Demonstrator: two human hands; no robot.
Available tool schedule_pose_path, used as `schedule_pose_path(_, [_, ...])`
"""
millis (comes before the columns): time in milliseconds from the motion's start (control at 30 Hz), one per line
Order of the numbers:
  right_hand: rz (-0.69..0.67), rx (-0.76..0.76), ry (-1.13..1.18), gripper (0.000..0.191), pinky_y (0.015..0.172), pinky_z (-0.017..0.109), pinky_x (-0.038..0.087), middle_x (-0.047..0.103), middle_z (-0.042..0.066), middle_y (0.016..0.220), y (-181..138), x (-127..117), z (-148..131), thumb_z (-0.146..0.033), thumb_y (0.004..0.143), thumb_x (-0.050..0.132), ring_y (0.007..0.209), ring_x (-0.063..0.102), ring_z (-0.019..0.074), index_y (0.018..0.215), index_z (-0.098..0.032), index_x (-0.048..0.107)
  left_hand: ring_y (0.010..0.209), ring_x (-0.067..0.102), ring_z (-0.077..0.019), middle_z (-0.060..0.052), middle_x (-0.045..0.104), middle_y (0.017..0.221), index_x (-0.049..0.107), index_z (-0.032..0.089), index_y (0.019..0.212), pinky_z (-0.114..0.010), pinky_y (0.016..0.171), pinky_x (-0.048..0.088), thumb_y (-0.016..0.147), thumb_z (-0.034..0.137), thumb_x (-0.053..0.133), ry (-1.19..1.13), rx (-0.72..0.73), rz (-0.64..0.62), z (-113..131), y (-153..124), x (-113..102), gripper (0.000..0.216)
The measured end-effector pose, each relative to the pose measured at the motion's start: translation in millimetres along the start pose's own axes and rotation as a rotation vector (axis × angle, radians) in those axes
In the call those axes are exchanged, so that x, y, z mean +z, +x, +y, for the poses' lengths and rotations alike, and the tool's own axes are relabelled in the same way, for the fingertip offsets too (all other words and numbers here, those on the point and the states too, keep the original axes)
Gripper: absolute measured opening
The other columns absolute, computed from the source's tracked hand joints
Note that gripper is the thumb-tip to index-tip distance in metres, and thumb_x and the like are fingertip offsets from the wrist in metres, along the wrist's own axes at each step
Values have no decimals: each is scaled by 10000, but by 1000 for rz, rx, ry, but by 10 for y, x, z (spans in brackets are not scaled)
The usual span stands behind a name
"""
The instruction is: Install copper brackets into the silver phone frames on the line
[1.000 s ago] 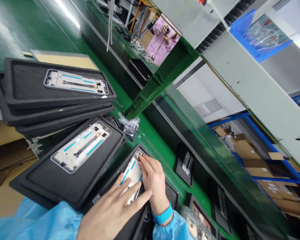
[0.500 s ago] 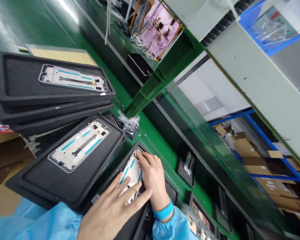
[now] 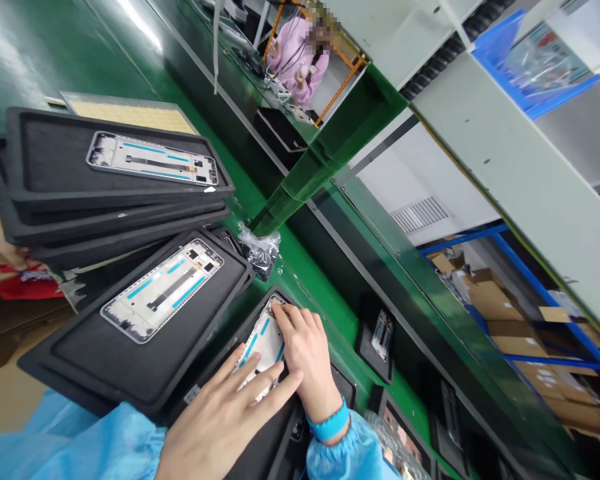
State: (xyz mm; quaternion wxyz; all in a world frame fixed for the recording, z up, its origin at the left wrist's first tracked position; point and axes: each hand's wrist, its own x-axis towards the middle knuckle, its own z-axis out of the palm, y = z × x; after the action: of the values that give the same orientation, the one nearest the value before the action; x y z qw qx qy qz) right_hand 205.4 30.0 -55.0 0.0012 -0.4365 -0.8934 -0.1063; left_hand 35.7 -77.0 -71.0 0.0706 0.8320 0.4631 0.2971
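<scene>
A silver phone frame [image 3: 264, 342] with blue strips lies in a black foam tray [image 3: 240, 319] in front of me. Over its lower part my left hand [image 3: 230, 417] is spread, fingers apart, the tips resting on or just above the frame. My right hand [image 3: 304, 350] is at its upper end, fingers bent and close together, with the index fingertip on the top corner. Whatever small part may be under those fingertips is hidden. To the left, a second phone frame [image 3: 163, 290] lies face-down-like, inner side showing, on another black tray [image 3: 95, 363].
Stacked black trays [image 3: 55, 190] hold a third phone frame [image 3: 153, 159] at the upper left. A clear bag of dark parts [image 3: 263, 255] sits beside a green post [image 3: 325, 157]. More trays [image 3: 375, 347] line the green bench. A co-worker's hand [image 3: 5, 240] shows at the left edge; another person [image 3: 297, 60] sits beyond.
My hands keep nearly the same pose on the phone frame. The view has shifted slightly. A co-worker's hand and blue sleeve have appeared at the left edge, and the person in pink has changed posture.
</scene>
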Motion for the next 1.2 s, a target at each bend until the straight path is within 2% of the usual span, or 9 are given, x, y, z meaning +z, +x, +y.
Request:
schedule_pose_path(133, [1, -61, -11, 318, 768, 390, 457, 721, 101, 1066, 2, -26, 45, -100, 1025, 505, 872, 598, 243, 1315, -144, 628, 1246, 674, -188, 110, 646, 1432, 436, 300, 1560, -386, 999, 574, 1035, 26, 274, 16, -8, 36, 13, 15, 27, 614])
schedule_pose_path(267, [31, -105, -1, 363, 794, 401, 477, 698, 138, 1122, -43, -55, 79, -84, 1030, 456, 931, 596, 262, 1366, -83, 592, 1221, 683, -201, 108, 673, 1399, 443, 310, 1557, -401, 998, 557, 1078, 111, 298, 25, 1, 78, 18, 12, 60, 538])
schedule_pose_path(567, [-36, -131, -36, 419, 837, 430, 514, 691, 156, 1169, -11, -83, 45, -91, 1022, 425, 974, 615, 288, 1415, -114, 569, 1190, 689, -260, 57, 687, 1390, 435, 299, 1567, -434, 1022, 526, 1107, 374, 389, -4, 58, 10, -49, 15, 83, 468])
schedule_pose_path(700, [-57, -139, -21, 429, 836, 430, 517, 691, 150, 1174, 7, -74, 45, -79, 1008, 446, 972, 620, 289, 1416, -133, 567, 1178, 704, -251, 66, 692, 1380, 477, 289, 1538, -426, 1008, 528, 1122, 362, 332, -7, 57, 22, -67, 37, 87, 447])
schedule_pose_path(933, [-58, -98, -50, 403, 791, 418, 525, 705, 128, 1129, 34, -63, 29, -77, 992, 482, 918, 620, 285, 1366, -161, 606, 1178, 706, -256, 63, 683, 1390, 452, 274, 1555, -448, 997, 531, 1130, 327, 259, -8, 75, 1, -79, 37, 90, 469])
schedule_pose_path(1100, [-84, -77, -71, 408, 749, 424, 560, 717, 152, 1145, 51, -68, -4, -80, 979, 481, 903, 638, 293, 1363, -117, 615, 1169, 709, -272, 55, 695, 1374, 458, 254, 1551, -467, 984, 539, 1126, 334, 252, 4, 97, -2, -91, 20, 93, 479])
schedule_pose_path(1200, [-86, -100, -54, 466, 824, 450, 585, 721, 177, 1208, -29, -27, 2, -64, 980, 437, 973, 669, 311, 1426, -85, 570, 1168, 707, -268, 46, 697, 1374, 425, 241, 1574, -442, 984, 546, 1121, 323, 270, -8, 82, 10, -101, 25, 96, 485])
